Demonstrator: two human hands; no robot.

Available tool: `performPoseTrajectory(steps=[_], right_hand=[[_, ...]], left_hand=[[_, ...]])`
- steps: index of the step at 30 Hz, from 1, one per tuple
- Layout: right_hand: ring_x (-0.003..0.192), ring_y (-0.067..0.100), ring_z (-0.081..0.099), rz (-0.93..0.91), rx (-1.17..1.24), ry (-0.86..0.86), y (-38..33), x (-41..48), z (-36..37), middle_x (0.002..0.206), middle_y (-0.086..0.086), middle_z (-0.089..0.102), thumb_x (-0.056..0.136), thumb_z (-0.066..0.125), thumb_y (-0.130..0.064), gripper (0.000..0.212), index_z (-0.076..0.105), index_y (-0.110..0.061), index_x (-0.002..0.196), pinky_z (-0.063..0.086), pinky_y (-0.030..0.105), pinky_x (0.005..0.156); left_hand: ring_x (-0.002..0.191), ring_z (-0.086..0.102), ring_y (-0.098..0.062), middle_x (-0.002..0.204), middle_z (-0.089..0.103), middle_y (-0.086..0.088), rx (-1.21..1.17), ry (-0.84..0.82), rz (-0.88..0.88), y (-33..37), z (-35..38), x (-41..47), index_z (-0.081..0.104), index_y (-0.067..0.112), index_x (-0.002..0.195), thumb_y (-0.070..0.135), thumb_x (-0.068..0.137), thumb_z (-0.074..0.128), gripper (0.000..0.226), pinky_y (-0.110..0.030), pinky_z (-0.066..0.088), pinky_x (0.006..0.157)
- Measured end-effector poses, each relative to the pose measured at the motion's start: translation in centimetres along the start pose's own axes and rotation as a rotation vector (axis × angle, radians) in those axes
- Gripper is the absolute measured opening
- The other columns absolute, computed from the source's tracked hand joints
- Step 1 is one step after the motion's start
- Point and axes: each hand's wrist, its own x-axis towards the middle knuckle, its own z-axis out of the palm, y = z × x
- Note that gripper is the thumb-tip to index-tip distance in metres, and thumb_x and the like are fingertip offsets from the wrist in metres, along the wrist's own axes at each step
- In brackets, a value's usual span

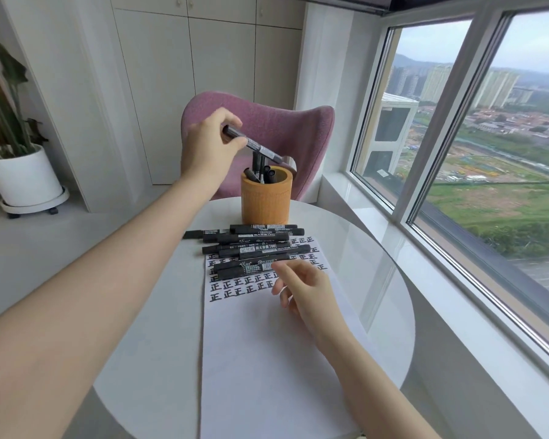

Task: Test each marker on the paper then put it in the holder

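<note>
L hand [210, 144] is up over the round tan wooden holder [266, 201], thumb & fingertips pinching a black marker w/ white label [263, 150] near the end farther from the holder. Grip is narrow, closed on that marker. The marker is tilted, free end dipping toward the holder's mouth, directly above it, not inside. Several black capped markers [263, 172] stand in the holder, tops poking past the rim.

Just in front of the holder, on the person's side, a heap of black markers [251, 245] lies crosswise on the round white bench [362, 248]. The nearer ones overlap the top of the white paper sheet [267, 343]. The paper runs from the heap away from the holder toward the person. Its holder-side part has rows of black 正 marks; the rest is blank.

R hand [305, 289] hovers over the paper in front of the holder, by the heap's near edge. Fingers are loose & slightly bent, so the grip is wide & holds nothing. Index tip is close to the nearest marker; can't tell if touching.

Behind the holder: pink upholstered chair [282, 128]. Far left of it, on the floor: white round plant pot [23, 179]. Right of it: big window [457, 137] w/ city view.
</note>
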Motion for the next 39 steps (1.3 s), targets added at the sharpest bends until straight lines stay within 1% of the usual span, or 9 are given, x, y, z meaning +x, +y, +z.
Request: performPoseTrajectory(steps=[11, 15, 18, 20, 24, 27, 32, 36, 39], right_hand=[[0.049, 0.010, 0.047, -0.020, 0.016, -0.008, 0.6, 0.3, -0.2, 0.061, -0.005, 0.062, 0.093, 0.060, -0.029, 0.020, 0.064, -0.010, 0.098, 0.035, 0.021, 0.053], [0.050, 0.010, 0.047, -0.013, 0.032, -0.011, 0.7, 0.4, -0.2, 0.062, -0.004, 0.062, 0.093, 0.061, -0.029, 0.019, 0.064, -0.012, 0.098, 0.036, 0.024, 0.056], [0.050, 0.011, 0.047, -0.008, 0.044, -0.014, 0.8, 0.3, -0.2, 0.062, -0.004, 0.062, 0.093, 0.061, -0.029, 0.019, 0.064, -0.012, 0.098, 0.036, 0.025, 0.057], [0.050, 0.010, 0.047, -0.006, 0.042, -0.011, 0.7, 0.3, -0.2, 0.062, -0.004, 0.062, 0.093, 0.061, -0.029, 0.019, 0.064, -0.011, 0.098, 0.036, 0.025, 0.057], [0.049, 0.010, 0.047, -0.005, 0.035, -0.006, 0.7, 0.3, -0.2, 0.060, -0.005, 0.061, 0.093, 0.061, -0.029, 0.018, 0.064, -0.011, 0.096, 0.035, 0.021, 0.053], [0.048, 0.010, 0.046, -0.004, 0.034, -0.002, 0.6, 0.3, -0.2, 0.059, -0.005, 0.061, 0.092, 0.061, -0.027, 0.017, 0.065, -0.011, 0.094, 0.034, 0.019, 0.050], [0.048, 0.009, 0.047, -0.008, 0.019, 0.007, 0.6, 0.3, -0.2, 0.060, -0.004, 0.061, 0.092, 0.061, -0.027, 0.014, 0.066, -0.013, 0.092, 0.033, 0.018, 0.048], [0.046, 0.010, 0.046, -0.010, 0.040, 0.020, 0.5, 0.3, -0.2, 0.059, -0.002, 0.061, 0.092, 0.061, -0.023, 0.013, 0.066, -0.011, 0.091, 0.033, 0.014, 0.046], [0.047, 0.010, 0.045, -0.007, 0.051, 0.021, 0.2, 0.2, -0.3, 0.060, -0.001, 0.060, 0.092, 0.061, -0.021, 0.012, 0.067, -0.010, 0.091, 0.033, 0.012, 0.045]], left_hand=[[0.095, 0.062, -0.025, 0.104, 0.069, -0.007, 0.266, -0.139, 0.053, 1.0, 3.8, 0.3, 0.064, 0.018, 0.105, 0.022, 0.087, 0.064, 0.019, -0.029, 0.041, 0.070], [0.113, 0.055, -0.030, 0.124, 0.060, -0.014, 0.216, -0.276, 0.008, -0.3, 5.4, 0.0, 0.059, 0.022, 0.125, 0.027, 0.097, 0.044, 0.032, -0.039, 0.043, 0.093], [0.134, 0.032, -0.022, 0.145, 0.042, -0.007, 0.227, -0.430, 0.022, -1.1, 6.1, -0.4, 0.042, 0.029, 0.140, 0.034, 0.100, 0.034, 0.041, -0.044, 0.027, 0.111], [0.140, 0.020, -0.017, 0.152, 0.032, 0.003, 0.248, -0.500, 0.043, -1.1, 6.0, -0.8, 0.030, 0.033, 0.145, 0.035, 0.101, 0.031, 0.044, -0.044, 0.016, 0.114], [0.141, 0.016, -0.018, 0.154, 0.028, -0.001, 0.195, -0.473, 0.049, -0.6, 5.2, -1.2, 0.023, 0.028, 0.147, 0.032, 0.101, 0.034, 0.048, -0.041, 0.015, 0.114], [0.137, 0.026, -0.021, 0.148, 0.038, -0.004, 0.141, -0.378, 0.061, -0.7, 4.1, -1.7, 0.038, 0.019, 0.142, 0.026, 0.100, 0.038, 0.043, -0.037, 0.019, 0.112], [0.109, 0.054, -0.018, 0.116, 0.063, -0.001, 0.007, -0.192, 0.071, -0.8, 1.0, -6.2, 0.063, 0.015, 0.110, 0.016, 0.096, 0.047, 0.022, -0.026, 0.039, 0.093], [0.086, 0.060, -0.012, 0.095, 0.068, 0.006, 0.029, -0.273, 0.004, -2.0, -0.9, -11.1, 0.065, 0.020, 0.094, 0.016, 0.089, 0.059, 0.009, -0.026, 0.046, 0.080], [0.085, 0.059, -0.012, 0.088, 0.066, 0.008, 0.118, -0.379, -0.002, -3.3, -1.2, -13.8, 0.067, 0.023, 0.090, 0.017, 0.084, 0.066, 0.009, -0.033, 0.049, 0.081]])
